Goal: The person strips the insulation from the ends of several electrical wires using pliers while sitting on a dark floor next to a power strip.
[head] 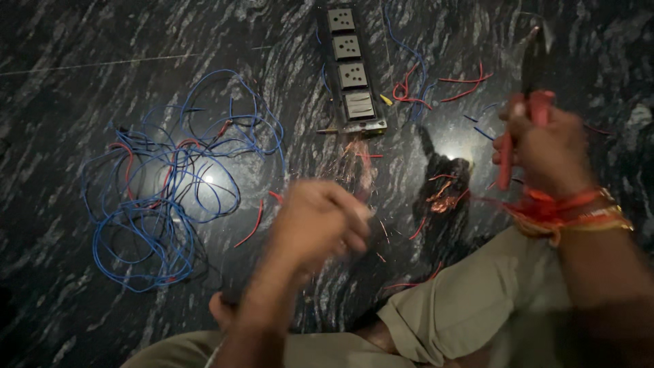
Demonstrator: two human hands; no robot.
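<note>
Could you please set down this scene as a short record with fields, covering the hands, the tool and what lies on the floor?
Surface: dark polished stone floor, veined white
Left hand: left hand closed, blurred; whether it holds anything cannot be told
Right hand: right hand raised, gripping red-handled pliers, nose pointing up
Right wrist: red thread bands
Socket strip: switch and socket board lying flat beyond the hands
Wire: tangled coil of blue wire with some red, left of the left hand
Scraps: red wire offcuts beside the board

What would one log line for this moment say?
right hand: grips red-handled pliers, raised | left hand: closed, blurred, contents unclear | floor: blue wire tangle, socket strip, red wire offcuts
</note>
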